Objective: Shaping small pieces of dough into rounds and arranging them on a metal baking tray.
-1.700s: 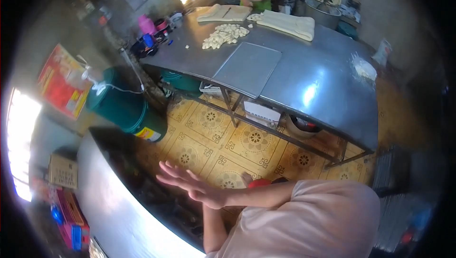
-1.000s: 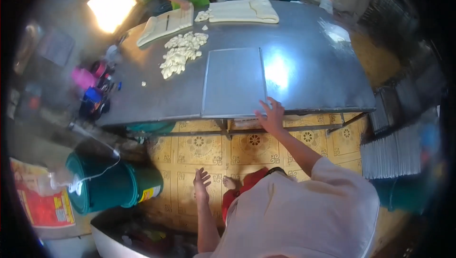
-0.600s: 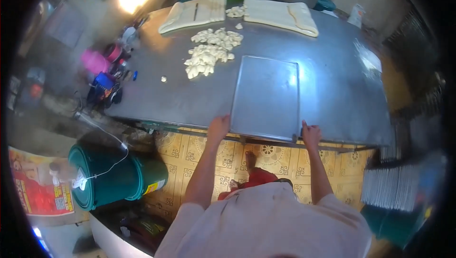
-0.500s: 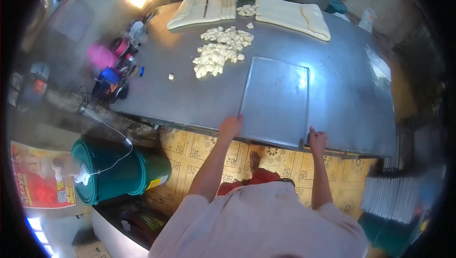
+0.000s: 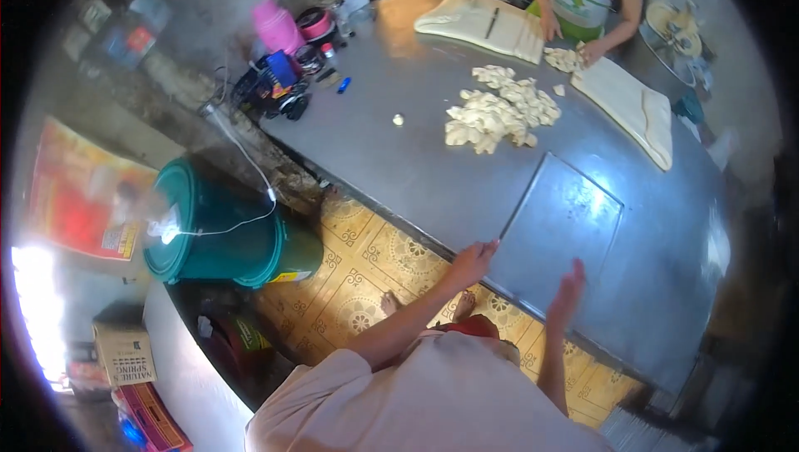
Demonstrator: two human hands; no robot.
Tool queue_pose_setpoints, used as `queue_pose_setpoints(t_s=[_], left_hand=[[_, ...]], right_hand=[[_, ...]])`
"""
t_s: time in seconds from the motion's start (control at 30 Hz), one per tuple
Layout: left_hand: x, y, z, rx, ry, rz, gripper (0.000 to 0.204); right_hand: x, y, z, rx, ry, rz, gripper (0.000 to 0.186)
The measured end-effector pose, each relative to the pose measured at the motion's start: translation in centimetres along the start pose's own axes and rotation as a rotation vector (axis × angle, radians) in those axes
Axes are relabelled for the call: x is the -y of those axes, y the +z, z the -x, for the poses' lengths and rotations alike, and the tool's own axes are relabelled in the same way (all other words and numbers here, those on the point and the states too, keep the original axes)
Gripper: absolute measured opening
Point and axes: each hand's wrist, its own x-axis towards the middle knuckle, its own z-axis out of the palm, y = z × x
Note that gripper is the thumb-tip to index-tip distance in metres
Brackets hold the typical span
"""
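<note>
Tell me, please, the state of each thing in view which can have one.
Metal tray: lying flat on the table.
Left hand: partly curled at the tray's left edge; grip unclear.
Right hand: open, blurred, near the tray.
Dough pieces: separate, loosely heaped.
Left dough slab: folded, dark tool lying on it.
Right dough slab: folded.
Green drum: lidded.

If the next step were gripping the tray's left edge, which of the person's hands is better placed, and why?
Probably the left hand: its fingertips are at the left edge of the tray. The right hand is nearer the tray's right side, fingers extended, blurred.
</note>
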Motion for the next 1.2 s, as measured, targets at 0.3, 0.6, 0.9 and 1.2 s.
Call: queue_pose_setpoints(t_s=[0.3,0.6,0.9,1.2], left_hand=[[3.9,-15.1,8.2,0.104,0.056,1.209,0.091],[-1.1,-27.7,14.9,-0.253,0.662,0.789,0.094],[3.2,-28.4,5.8,-0.492,0.761,0.347,0.084],[-2.2,-24.5,11.0,0.044,0.677,0.827,0.096]], right_hand=[[17.9,26.4,5.3,0.586,-0.502,-0.101,0.061],[29.8,31.6,2.7,0.765,0.725,-1.073,0.074],[33.6,30.6,10.6,0.738,0.72,-1.335,0.092],[26.8,31.3,6.6,0.192,-0.295,-0.158,0.078]])
